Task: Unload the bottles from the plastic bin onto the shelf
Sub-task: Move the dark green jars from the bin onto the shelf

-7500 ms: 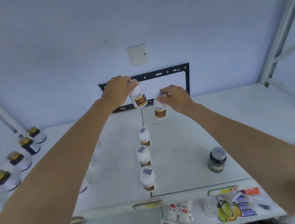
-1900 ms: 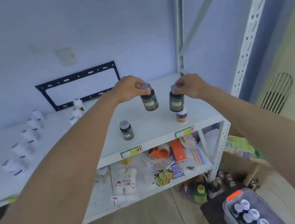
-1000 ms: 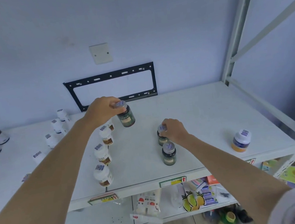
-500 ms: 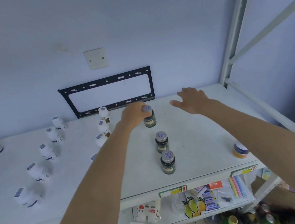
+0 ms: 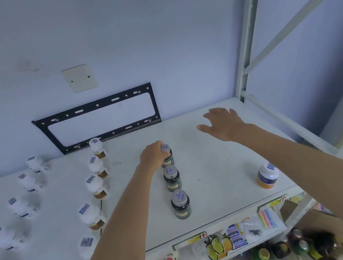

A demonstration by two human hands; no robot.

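Left hand (image 5: 152, 157): fingers curled round the grey cap and shoulder of a dark green, grey-capped bottle (image 5: 167, 158), which stands upright on the white shelf board (image 5: 215, 163) at the far end of a row. Whether its base has fully settled cannot be told; the hand covers its left side.

Right hand (image 5: 223, 123): spread wide, fingers splayed, holding nothing, hovering above bare board to the right of the row and nearer the back wall.

Row: two more dark green bottles of the same kind, the middle one (image 5: 172, 177) just in front of the held bottle and the nearest one (image 5: 180, 204) toward the shelf's front edge. All three stand with long axes vertical, aligned front to back.

Further out: a column of white bottles with brown labels (image 5: 98, 186) to the left, other white bottles beyond them, and a single white-capped bottle with blue and orange bands (image 5: 266, 175) well apart on the right.

The plastic bin is not in view; by judgement it lies below and to the right, off frame. The empty right hand is therefore the nearer one for the next pick, once the left lets go straight upward so as not to tip the close-packed row.
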